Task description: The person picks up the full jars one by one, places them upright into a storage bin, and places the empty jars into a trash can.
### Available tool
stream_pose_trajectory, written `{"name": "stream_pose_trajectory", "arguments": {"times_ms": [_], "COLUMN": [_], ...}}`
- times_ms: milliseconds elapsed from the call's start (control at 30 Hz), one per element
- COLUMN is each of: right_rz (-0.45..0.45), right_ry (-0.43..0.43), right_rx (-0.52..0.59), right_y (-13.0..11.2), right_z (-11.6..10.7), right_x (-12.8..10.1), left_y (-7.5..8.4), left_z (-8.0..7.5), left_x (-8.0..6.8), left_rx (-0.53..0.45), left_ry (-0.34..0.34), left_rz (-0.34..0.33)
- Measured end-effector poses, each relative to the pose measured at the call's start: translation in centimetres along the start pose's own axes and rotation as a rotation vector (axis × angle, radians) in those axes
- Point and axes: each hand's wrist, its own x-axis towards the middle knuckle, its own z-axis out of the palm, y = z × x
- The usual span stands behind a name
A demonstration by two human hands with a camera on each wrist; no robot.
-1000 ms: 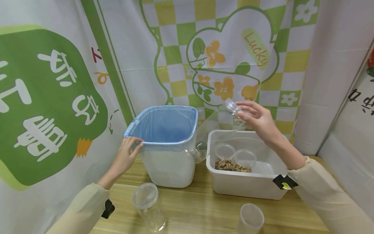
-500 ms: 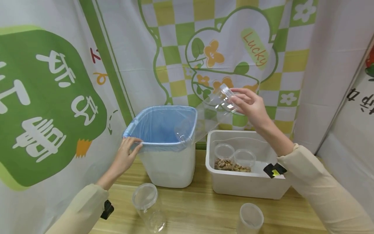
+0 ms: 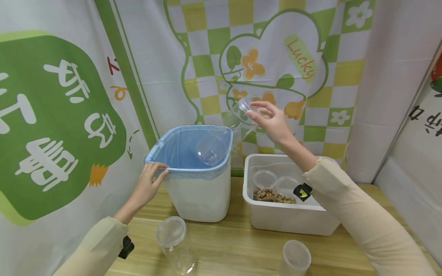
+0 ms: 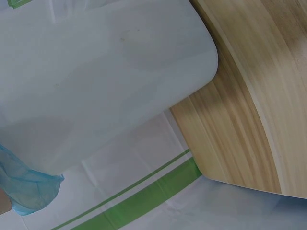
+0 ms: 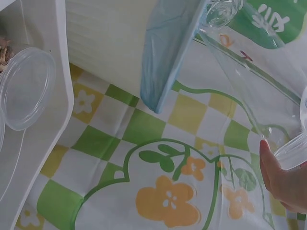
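My right hand [image 3: 272, 122] grips a clear plastic jar [image 5: 249, 76] by its lidded top. The jar slants down to the left, its base inside the mouth of a white trash bin [image 3: 202, 199]. A blue liner bag [image 3: 183, 149] covers the bin's inside and folds over its rim. At the near left corner, my left hand [image 3: 150, 182] holds the bin's rim, fingers over the top and thumb along the front. Only a sliver of that hand shows in the left wrist view, beside the hanging liner edge [image 4: 33, 189].
Right of the bin stands a white tub [image 3: 286, 220] with two lidded jars of brown nut-like pieces [image 3: 265, 193]. Nearer on the wooden table are a tall clear jar [image 3: 174, 239] and a smaller translucent container [image 3: 296, 257]. A patterned cloth [image 3: 210, 65] hangs behind.
My right hand has moved left and up from over the tub, bringing the jar's base from outside the bin into its opening. The left hand has stayed on the rim.
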Motion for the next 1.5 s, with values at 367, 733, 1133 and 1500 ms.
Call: {"name": "stream_pose_trajectory", "arguments": {"times_ms": [367,733,1133,1500], "right_rz": [0.001,-0.001,0.006,-0.006], "right_ry": [-0.049,-0.099,-0.151,-0.207], "right_rx": [-0.169,-0.201,-0.274,-0.318], "right_y": [1.1,2.3,3.5,4.8], "right_z": [2.9,5.8,8.8,10.7], "right_x": [0.9,1.1,1.0,0.5], "left_y": [-0.2,-0.1,-0.2,-0.2], "left_z": [0.1,0.1,0.1,0.1], "left_x": [0.0,0.1,0.0,0.0], "left_rx": [-0.005,0.002,-0.004,-0.014], "left_ry": [-0.005,0.004,0.006,0.022], "left_rz": [-0.003,0.002,-0.008,0.014]}}
